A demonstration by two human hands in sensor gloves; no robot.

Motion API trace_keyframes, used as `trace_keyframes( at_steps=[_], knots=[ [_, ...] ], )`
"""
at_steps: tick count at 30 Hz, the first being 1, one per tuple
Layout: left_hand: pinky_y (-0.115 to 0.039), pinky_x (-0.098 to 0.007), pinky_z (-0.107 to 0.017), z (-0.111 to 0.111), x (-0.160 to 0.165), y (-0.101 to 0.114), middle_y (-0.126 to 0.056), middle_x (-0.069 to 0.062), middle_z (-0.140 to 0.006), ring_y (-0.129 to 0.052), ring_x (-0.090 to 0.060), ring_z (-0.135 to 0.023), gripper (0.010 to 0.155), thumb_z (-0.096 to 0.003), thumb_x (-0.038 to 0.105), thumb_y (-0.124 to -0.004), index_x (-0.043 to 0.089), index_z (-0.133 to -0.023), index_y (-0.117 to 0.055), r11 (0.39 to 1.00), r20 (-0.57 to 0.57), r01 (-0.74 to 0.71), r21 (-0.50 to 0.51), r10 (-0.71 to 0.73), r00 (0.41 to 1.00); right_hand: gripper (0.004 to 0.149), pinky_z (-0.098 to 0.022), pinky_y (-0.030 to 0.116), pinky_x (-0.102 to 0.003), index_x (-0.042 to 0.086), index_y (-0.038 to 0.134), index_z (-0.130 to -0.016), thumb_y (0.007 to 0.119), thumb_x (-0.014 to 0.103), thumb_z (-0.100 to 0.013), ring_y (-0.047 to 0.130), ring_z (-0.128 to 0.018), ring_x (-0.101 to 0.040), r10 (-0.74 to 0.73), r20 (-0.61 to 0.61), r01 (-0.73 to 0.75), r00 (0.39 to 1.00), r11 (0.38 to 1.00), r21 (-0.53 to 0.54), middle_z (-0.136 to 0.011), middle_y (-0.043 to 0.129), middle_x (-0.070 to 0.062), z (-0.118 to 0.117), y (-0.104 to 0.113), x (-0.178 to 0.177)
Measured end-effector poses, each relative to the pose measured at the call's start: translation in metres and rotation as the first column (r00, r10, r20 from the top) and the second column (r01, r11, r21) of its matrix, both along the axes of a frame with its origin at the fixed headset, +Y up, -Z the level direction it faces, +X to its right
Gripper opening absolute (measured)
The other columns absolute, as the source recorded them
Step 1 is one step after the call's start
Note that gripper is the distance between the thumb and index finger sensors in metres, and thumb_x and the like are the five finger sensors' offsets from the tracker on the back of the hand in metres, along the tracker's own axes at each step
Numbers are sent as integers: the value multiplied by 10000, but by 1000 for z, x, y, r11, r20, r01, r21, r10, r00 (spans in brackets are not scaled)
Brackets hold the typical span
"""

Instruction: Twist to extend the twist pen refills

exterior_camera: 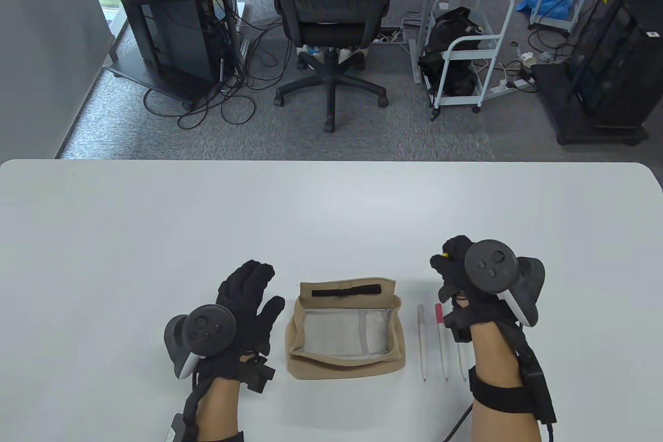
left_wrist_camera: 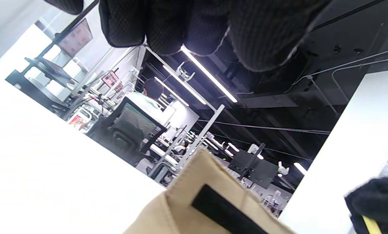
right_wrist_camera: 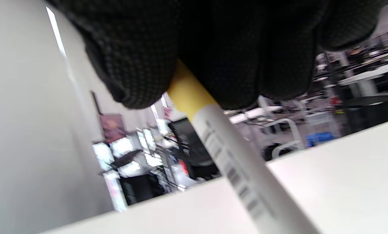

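Pens are laid in a row on the white counter (exterior_camera: 155, 214) just right of the beige pouch (exterior_camera: 346, 330), which serves as the landmark: a white pen (exterior_camera: 422, 341) lies nearest the pouch, a pen with a pink cap end (exterior_camera: 442, 341) lies beside it, and a third pen (exterior_camera: 460, 359) is partly covered by the right wrist. A yellow-ended pen (right_wrist_camera: 219, 143) is gripped in the right hand (exterior_camera: 458, 273), which is held right of the pouch and a little beyond the row; in the right wrist view the gloved fingers (right_wrist_camera: 142, 65) are seen closed around the yellow end, with the white printed barrel running down toward the counter. Only a small yellow spot of that pen shows at the fingers in the table view. The left hand (exterior_camera: 246, 307) is rested on the counter just left of the pouch, its fingers spread and nothing held in them. The pouch lies open, a grey lining being shown inside and a black strip (exterior_camera: 346, 291) across its far flap. Beyond the counter, past the far side of the pouch, a black office chair (exterior_camera: 331, 22) is seen on the carpet.
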State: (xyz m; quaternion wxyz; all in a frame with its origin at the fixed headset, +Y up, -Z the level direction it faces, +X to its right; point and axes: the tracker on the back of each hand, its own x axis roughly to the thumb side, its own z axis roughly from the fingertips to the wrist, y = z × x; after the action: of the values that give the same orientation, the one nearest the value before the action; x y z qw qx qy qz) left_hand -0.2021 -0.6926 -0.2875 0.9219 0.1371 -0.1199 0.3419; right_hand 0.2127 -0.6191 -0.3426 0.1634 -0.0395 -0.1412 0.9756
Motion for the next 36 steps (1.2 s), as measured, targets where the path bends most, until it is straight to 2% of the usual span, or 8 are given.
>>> trace_keyframes(
  at_steps=[3, 9, 16, 23, 36],
  knots=[
    [-453, -716, -667, -3, 0, -8, -572, -234, -1094, -602, -521, -1012, 716, -449, 445, -813, 100, -1046, -621, 999, -3, 34, -34, -34, 999, 484, -527, 728, -683, -13, 918, -713, 952, 337, -381, 953, -601, -440, 53, 94, -42, 994, 993, -113, -581, 1033, -226, -13, -28, 16],
    [-445, -717, -668, -6, 3, -13, -563, -238, -1097, -593, -524, -1014, 720, -448, 446, -815, 98, -1048, -620, 997, 13, 46, -64, -45, 999, 479, -530, 717, -679, -24, 926, -703, 955, 331, -382, 948, -598, -442, 90, 183, -36, 979, 959, -281, -568, 1034, -234, -28, -75, 36],
    [-445, -715, -669, -6, 4, -14, -559, -240, -1097, -591, -525, -1014, 719, -448, 446, -816, 99, -1047, -622, 996, 20, 51, -69, -50, 999, 489, -512, 735, -671, -37, 950, -672, 970, 346, -370, 971, -562, -430, 148, 222, -51, 964, 919, -390, -523, 1053, -231, -35, -110, 45],
    [-445, -715, -669, -7, 5, -14, -555, -240, -1099, -587, -526, -1015, 722, -446, 446, -819, 101, -1048, -620, 996, 25, 62, -71, -60, 998, 503, -505, 738, -669, -52, 995, -627, 999, 361, -341, 986, -525, -424, 181, 256, -59, 949, 906, -420, -469, 1073, -234, -36, -128, 49],
    [-443, -716, -670, -7, 9, -14, -550, -241, -1101, -583, -526, -1017, 725, -445, 442, -823, 102, -1050, -617, 995, 38, 77, -71, -74, 997, 533, -496, 756, -654, -55, 1016, -617, 1006, 393, -329, 1004, -509, -401, 247, 288, -111, 925, 902, -418, -448, 1089, -211, -36, -139, 48]
  ],
)
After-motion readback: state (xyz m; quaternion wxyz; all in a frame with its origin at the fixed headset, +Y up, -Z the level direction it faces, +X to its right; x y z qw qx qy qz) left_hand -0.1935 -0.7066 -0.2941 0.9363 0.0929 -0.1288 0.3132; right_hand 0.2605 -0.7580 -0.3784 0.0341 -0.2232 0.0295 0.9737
